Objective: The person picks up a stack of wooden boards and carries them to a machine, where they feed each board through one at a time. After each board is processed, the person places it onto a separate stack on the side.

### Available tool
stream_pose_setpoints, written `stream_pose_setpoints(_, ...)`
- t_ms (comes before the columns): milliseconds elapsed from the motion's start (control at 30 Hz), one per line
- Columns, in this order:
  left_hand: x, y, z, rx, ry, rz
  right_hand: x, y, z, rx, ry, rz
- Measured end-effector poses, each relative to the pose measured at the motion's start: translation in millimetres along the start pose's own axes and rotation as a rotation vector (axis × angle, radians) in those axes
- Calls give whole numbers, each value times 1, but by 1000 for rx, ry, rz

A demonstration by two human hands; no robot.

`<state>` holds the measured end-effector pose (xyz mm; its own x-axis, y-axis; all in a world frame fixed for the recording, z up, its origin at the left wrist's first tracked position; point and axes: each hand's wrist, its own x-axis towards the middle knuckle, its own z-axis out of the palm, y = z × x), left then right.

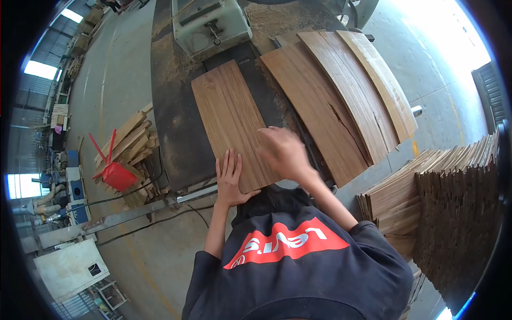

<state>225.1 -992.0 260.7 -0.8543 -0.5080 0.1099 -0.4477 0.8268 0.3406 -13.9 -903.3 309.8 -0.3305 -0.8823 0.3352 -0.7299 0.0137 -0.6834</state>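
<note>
A brown wooden board (229,109) lies flat on the dark machine table (176,138), its near end close to my body. My left hand (229,178) rests on the board's near left edge, fingers stretched out and thumb apart. Over the right edge of the same board is my right hand (285,152), smeared by motion. Its fingers seem bent, but whether they pinch anything is hidden. To the right, overlapping planks sit side by side, the nearest being a wide cracked plank (314,106).
A grey-green machine housing (210,26) stands at the table's far end, with sawdust around it. Tall stacked thin boards (453,213) rise at the right. On the left are a red stool (118,176), scrap wood (130,141) and a metal rail (117,217) with cables.
</note>
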Motion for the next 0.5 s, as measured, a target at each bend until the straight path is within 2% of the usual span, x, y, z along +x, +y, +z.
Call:
stream_pose_setpoints(33,0,-2,0,4,4,3,-11,-1,34,-140,-96,18)
stream_pose_setpoints(133,-2,-14,-4,-21,7,6,-31,7,83,-192,-94,-37)
stream_pose_setpoints(300,-1,-29,-6,-10,62,-49,-16,13,102,-176,-71,-54)
stream_pose_setpoints(500,5,-49,-8,-144,120,-52,-8,9,115,-160,-21,-45)
